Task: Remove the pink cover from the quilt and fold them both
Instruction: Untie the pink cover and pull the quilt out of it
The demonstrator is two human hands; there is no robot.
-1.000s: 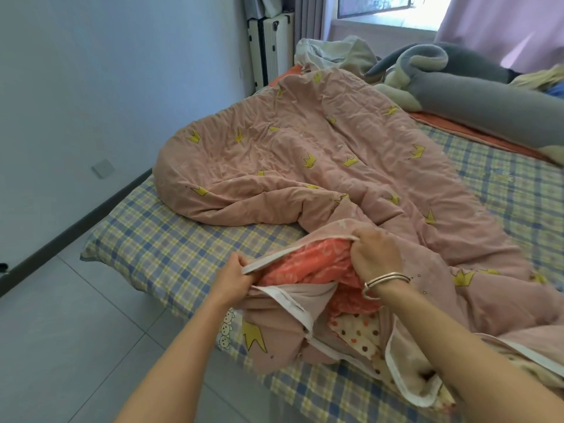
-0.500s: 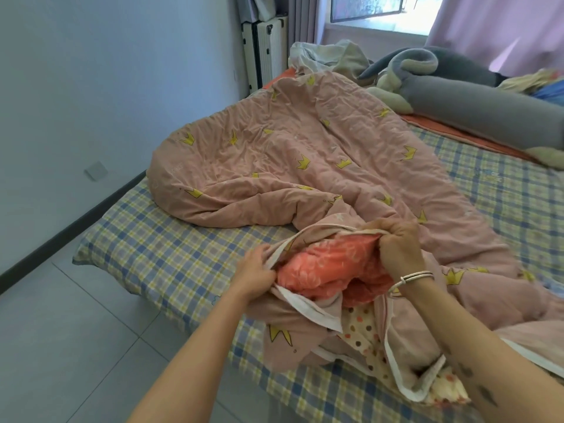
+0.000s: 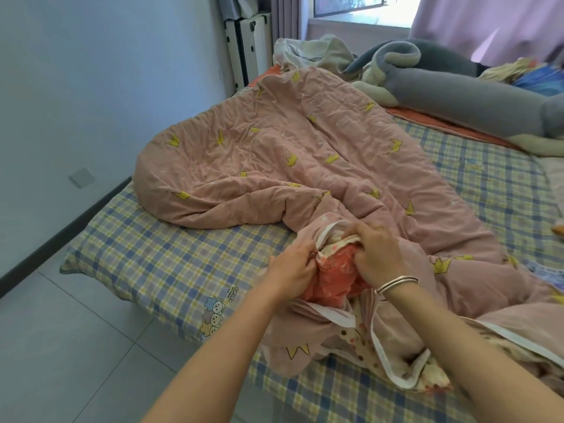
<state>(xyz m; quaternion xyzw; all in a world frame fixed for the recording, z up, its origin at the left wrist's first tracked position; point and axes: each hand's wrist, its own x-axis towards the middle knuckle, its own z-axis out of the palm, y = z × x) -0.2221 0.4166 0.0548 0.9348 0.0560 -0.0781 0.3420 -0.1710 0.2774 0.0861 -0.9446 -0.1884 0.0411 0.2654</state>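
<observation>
As the two hands are closing in on each other at the mouth of the pink cover (image 3: 274, 154), the opening that was being held wide a second ago is bunching up. The left hand (image 3: 291, 267) is gripping the white-trimmed edge of the cover. The right hand (image 3: 378, 257) is curling its fingers over the opposite edge. The orange quilt (image 3: 332, 288) is bulging out just below both hands.

Judgement: the cover is being worked back off one quilt corner. Most of the quilt is lying inside the cover across the bed (image 3: 146, 264), so removal is only beginning.

The bundle is sitting at the near bed edge, with loose cover hanging over it toward the floor (image 3: 61, 346). Bare plaid sheet is lying to the left. The wall (image 3: 76, 87) is limiting room beyond it, and a grey bolster (image 3: 457, 93) is occupying the far side.
</observation>
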